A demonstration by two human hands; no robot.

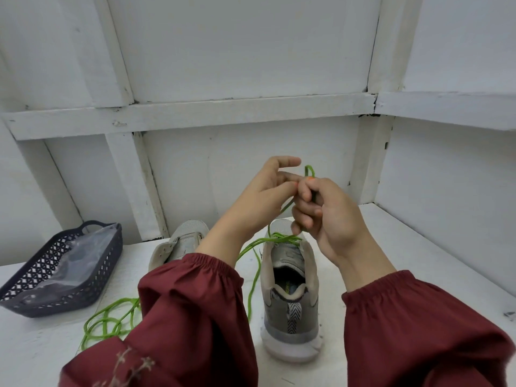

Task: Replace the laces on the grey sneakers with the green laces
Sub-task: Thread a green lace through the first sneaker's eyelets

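Both hands are raised above the right sneaker [290, 289], which stands on the white desk [418, 258] with its heel toward the near edge. The right hand [321, 213] is curled round the green lace [309, 171], and a small loop of it stands up out of the top of the fist. The left hand [268, 188] meets it there. Its thumb and a finger seem to pinch the lace just beside the right knuckles, while the forefinger is held out straight.

The lace runs down from the hands to the top of the tongue, where several green strands cross. One tail trails off to the left of the shoe and down onto the desk.

The step looks like drawing up slack and shaping a loop for the knot. To do it well:

- Keep the right grip firm so the loop does not slip back.
- Let the left fingers feed the lace rather than tug it.
- Pull upward evenly so the crossings below tighten without lifting the shoe.
- Mind the loose tail, which could catch under the sleeve.

The left sneaker [178, 244] stands farther left with no lace visible. A second green lace [111, 319] lies coiled near it, beside a dark basket [16, 291] with clear plastic in it
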